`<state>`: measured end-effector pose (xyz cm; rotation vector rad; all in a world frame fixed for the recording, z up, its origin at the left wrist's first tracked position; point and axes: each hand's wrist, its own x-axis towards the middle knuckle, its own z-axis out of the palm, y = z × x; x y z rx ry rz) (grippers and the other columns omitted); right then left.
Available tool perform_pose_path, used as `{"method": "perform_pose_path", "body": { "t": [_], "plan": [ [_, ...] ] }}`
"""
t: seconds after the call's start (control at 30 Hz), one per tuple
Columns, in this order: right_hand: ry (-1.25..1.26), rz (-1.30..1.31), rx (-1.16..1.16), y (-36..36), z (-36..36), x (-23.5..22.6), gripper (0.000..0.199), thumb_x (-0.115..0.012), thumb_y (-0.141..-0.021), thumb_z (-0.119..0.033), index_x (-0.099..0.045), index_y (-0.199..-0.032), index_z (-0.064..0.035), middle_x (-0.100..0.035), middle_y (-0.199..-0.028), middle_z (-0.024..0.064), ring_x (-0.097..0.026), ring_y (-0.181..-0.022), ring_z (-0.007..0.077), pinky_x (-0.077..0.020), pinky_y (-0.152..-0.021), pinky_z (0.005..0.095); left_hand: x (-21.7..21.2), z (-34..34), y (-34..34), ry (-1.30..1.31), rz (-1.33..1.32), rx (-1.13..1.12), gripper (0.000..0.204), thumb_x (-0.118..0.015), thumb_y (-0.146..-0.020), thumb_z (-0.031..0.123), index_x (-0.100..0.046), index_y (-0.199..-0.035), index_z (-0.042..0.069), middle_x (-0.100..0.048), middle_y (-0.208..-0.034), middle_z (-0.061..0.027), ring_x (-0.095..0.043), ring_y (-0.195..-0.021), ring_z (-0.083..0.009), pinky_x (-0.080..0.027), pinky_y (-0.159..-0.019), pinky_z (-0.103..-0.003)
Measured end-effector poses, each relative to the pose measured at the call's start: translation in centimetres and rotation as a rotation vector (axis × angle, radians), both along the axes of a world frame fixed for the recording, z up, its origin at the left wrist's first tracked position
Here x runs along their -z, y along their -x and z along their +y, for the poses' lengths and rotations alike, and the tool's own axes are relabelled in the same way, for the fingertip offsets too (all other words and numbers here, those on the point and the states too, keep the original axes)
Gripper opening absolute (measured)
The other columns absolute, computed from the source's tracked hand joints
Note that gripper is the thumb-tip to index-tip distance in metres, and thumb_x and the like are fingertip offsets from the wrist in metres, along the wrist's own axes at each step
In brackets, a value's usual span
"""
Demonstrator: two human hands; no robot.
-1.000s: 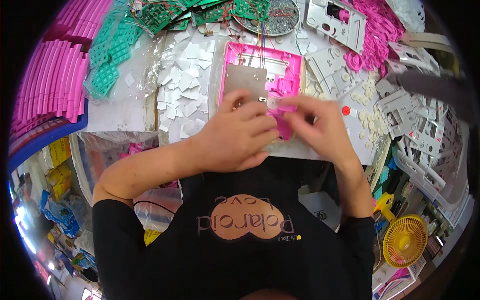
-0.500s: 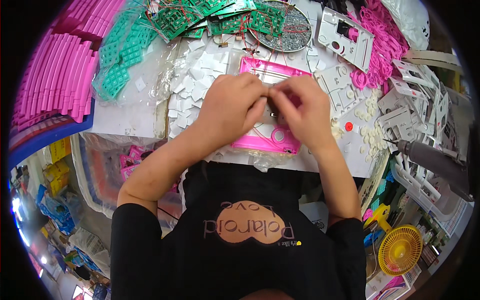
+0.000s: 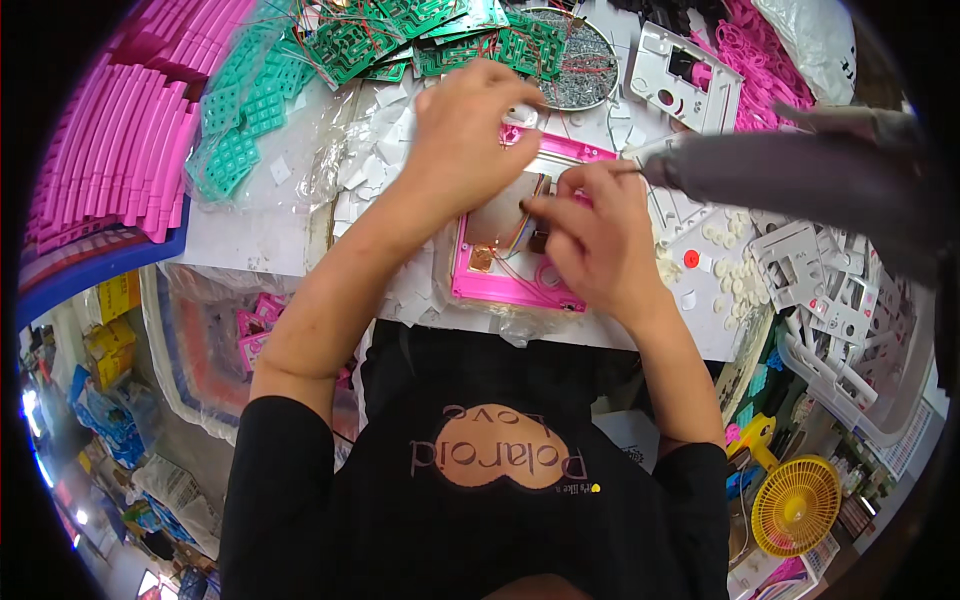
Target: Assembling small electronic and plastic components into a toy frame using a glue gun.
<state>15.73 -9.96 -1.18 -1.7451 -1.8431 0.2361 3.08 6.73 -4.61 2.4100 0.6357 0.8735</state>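
Observation:
A pink plastic case (image 3: 520, 291) lies in front of me, with a brownish flat sheet (image 3: 503, 212), thin coloured wires (image 3: 521, 236) and a small copper-coloured piece (image 3: 481, 260) inside. My left hand (image 3: 470, 135) hovers over the case's far left corner, slightly blurred, its thumb and fingers apart and nothing visible in them. Over the right half of the case is my right hand (image 3: 605, 235); its index fingertip reaches the wires and the sheet's edge, thumb apart. A blurred grey tool like a power screwdriver (image 3: 780, 185) extends from the right, its thin tip near my right knuckles.
Green circuit boards (image 3: 350, 45) with red wires and a round tray of small metal parts (image 3: 588, 70) stand behind. White squares (image 3: 385, 150) and teal button pads (image 3: 235, 160) lie left, beside stacked pink panels (image 3: 110, 150). White housings (image 3: 685, 75) and cream buttons (image 3: 740, 280) are right.
My hands have come apart: the left moved away from me, the right slightly nearer. The sheet and wires now show in the case. The grey tool has swung up and left.

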Motion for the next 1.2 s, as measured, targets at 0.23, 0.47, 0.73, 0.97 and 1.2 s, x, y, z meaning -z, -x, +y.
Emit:
{"method": "perform_pose_path", "body": {
  "t": [0.23,0.47,0.73,0.97,1.2],
  "plan": [
    [-0.09,-0.124,0.379,-2.3,4.4,2.1,0.02,-0.077,-0.081,-0.021,-0.072,-0.093,-0.0062,-0.067,-0.091,0.0118,-0.058,-0.094,0.0324,-0.0454,-0.083,0.0447,-0.3,2.3,2.6,0.38,0.12,0.015,0.025,-0.073,-0.087,0.022,-0.073,-0.102,0.001,-0.069,-0.097,-0.0098,-0.061,-0.085,-0.0206,-0.05,-0.079,-0.033],
    [-0.257,0.768,0.356,-1.4,-1.1,2.3,0.016,-0.074,-0.084,0.001,-0.067,-0.098,-0.0001,-0.068,-0.087,0.0076,-0.062,-0.08,0.0113,-0.0488,-0.074,0.0256,1.2,1.9,2.3,0.495,-0.012,0.043,0.018,-0.073,-0.086,0.016,-0.072,-0.097,0.002,-0.069,-0.095,-0.0072,-0.058,-0.083,-0.0198,-0.049,-0.078,-0.032],
    [0.493,0.591,0.53,-3.9,-6.4,-2.3,0.031,-0.074,-0.088,-0.021,-0.069,-0.11,0.0007,-0.059,-0.061,0.0007,-0.064,-0.065,0.0064,-0.0449,-0.058,0.0229,-0.9,0.6,2.3,0.253,-0.06,0.391,0.014,-0.067,-0.089,0.006,-0.067,-0.102,0.002,-0.069,-0.098,-0.0056,-0.058,-0.086,-0.0181,-0.047,-0.08,-0.031],
    [0.311,-0.108,0.52,-3.2,-2.4,-4.0,0.043,-0.077,-0.085,-0.033,-0.069,-0.118,-0.0063,-0.07,-0.083,0.0107,-0.067,-0.081,0.0295,-0.0521,-0.073,0.0401,-0.4,0.9,2.9,0.457,-0.074,0.172,0.011,-0.065,-0.093,0.012,-0.065,-0.099,0.002,-0.068,-0.092,-0.0091,-0.064,-0.085,-0.0206,-0.05,-0.08,-0.033],
    [-0.197,-0.11,0.128,-4.6,5.5,0.3,0.038,-0.074,-0.082,-0.014,-0.067,-0.119,-0.0108,-0.068,-0.1,0.0109,-0.061,-0.098,0.0334,-0.05,-0.088,0.0432,0.3,1.3,2.3,0.837,-0.26,0.417,0.013,-0.057,-0.103,0.008,-0.057,-0.113,0.0,-0.066,-0.103,-0.006,-0.062,-0.1,-0.013,-0.048,-0.093,-0.029]
  ]
}}
